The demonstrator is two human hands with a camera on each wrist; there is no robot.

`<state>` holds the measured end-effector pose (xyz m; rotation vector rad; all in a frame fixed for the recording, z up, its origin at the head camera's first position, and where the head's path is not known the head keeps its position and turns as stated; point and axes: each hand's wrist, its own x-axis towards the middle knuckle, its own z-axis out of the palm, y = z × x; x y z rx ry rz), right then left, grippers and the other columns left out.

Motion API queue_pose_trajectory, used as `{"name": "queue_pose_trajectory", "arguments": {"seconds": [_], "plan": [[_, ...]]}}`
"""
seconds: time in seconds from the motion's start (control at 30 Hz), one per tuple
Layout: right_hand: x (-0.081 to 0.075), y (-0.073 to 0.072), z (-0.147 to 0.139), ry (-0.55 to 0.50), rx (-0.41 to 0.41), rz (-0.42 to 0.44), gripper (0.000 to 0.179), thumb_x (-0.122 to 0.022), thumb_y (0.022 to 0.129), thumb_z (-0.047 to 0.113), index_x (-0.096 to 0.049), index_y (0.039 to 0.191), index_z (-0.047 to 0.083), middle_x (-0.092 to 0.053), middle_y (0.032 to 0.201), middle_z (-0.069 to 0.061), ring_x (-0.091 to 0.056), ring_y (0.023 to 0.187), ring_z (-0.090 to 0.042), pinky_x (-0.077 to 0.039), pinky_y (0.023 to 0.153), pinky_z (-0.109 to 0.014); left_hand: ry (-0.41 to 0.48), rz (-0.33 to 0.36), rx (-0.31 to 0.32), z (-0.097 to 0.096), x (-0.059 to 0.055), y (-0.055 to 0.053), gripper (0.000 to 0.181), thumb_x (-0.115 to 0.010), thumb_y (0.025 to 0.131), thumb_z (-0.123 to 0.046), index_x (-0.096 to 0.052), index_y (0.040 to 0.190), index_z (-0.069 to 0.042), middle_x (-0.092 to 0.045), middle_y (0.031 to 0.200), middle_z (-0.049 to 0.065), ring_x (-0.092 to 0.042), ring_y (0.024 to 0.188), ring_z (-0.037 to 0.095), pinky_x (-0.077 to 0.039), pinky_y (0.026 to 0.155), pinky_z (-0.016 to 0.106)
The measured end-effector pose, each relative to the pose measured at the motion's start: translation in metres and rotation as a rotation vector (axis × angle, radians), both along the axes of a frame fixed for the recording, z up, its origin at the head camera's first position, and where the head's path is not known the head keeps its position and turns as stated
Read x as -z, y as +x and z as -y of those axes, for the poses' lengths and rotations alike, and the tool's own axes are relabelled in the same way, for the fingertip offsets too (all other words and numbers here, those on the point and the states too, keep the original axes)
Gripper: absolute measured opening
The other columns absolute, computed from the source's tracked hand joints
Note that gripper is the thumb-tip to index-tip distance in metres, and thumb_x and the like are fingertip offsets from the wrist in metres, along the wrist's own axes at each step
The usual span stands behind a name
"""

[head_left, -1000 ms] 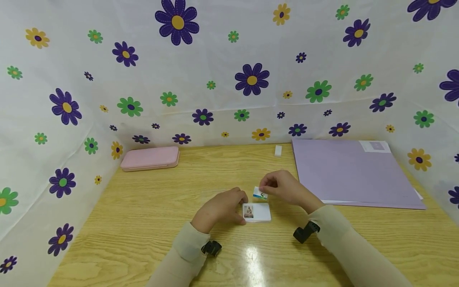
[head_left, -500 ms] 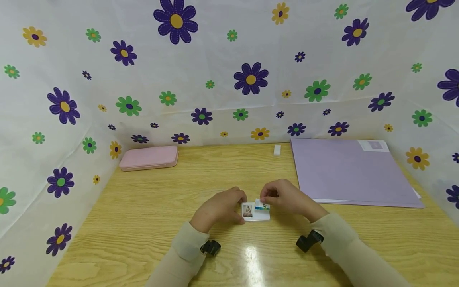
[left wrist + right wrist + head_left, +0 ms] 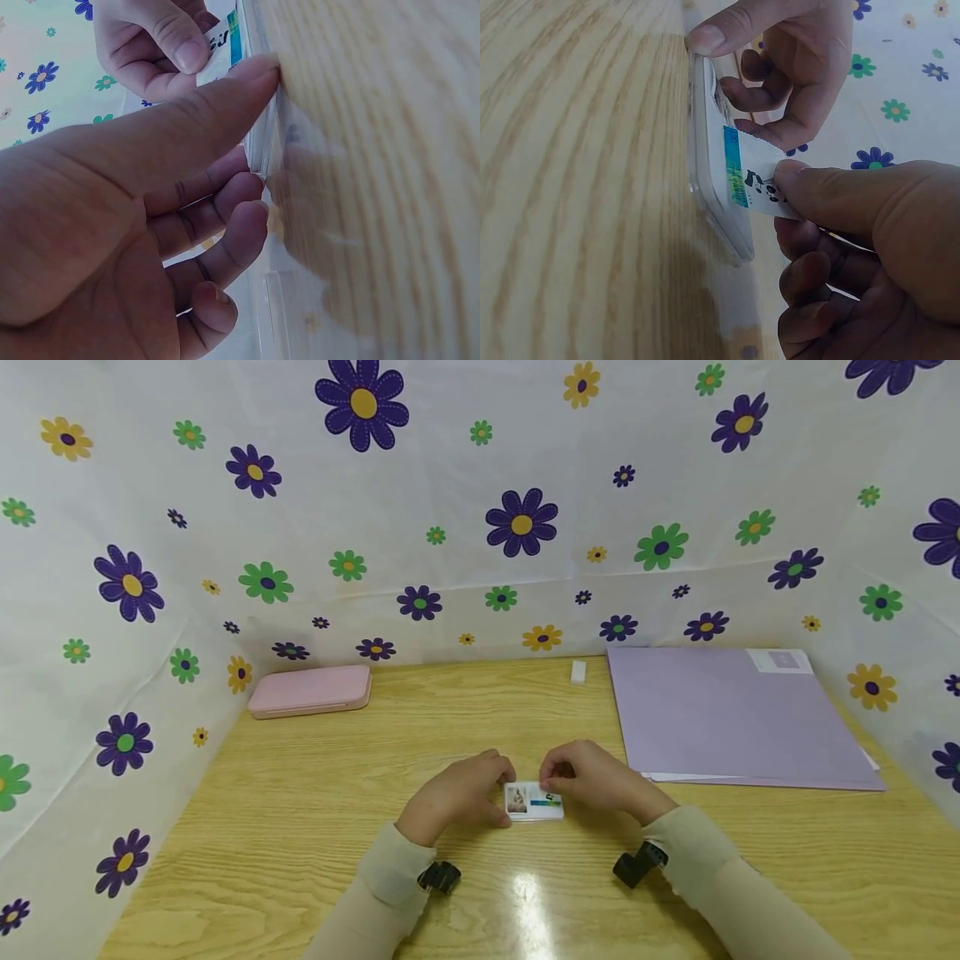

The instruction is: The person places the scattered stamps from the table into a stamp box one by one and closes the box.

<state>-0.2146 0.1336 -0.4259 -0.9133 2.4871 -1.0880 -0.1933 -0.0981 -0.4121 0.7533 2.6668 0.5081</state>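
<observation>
A flat white rectangular case with rounded corners lies on the table in the middle of the head view. On its left part is a small picture sticker. My left hand grips the case's left end, thumb along the near edge and fingertips at the far edge. My right hand pinches a small white sticker between thumb and forefinger. That sticker bears a blue-green strip and black panda figures. In the right wrist view its strip edge is right at the case's top face, the rest slanting up into the fingers.
A pink pencil case lies at the back left. At the back stands a small white block. A large lilac folder, with white paper edges showing beneath, covers the back right. Flower-printed cloth hangs around the table.
My right hand has brought the sticker from behind the case toward me, lowering it over the right part of the case. The left hand keeps its hold at the left end.
</observation>
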Motion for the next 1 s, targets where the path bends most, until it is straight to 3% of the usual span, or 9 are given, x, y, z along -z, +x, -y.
{"name": "queue_pose_trajectory", "arguments": {"seconds": [1.0], "plan": [[0.0066, 0.0018, 0.0053, 0.023, 0.004, -0.009, 0.009, -0.069, 0.093, 0.009, -0.068, 0.086, 0.014, -0.060, 0.077, 0.007, -0.053, 0.067, -0.011, -0.046, 0.060, -0.027, -0.006, -0.010, 0.014, 0.0005, -0.0023, 0.0007, 0.049, -0.086, 0.079, -0.031, -0.062, 0.118, -0.013, -0.054, 0.106, -0.005, -0.053, 0.088, 0.009, -0.047, 0.085, 0.029]]}}
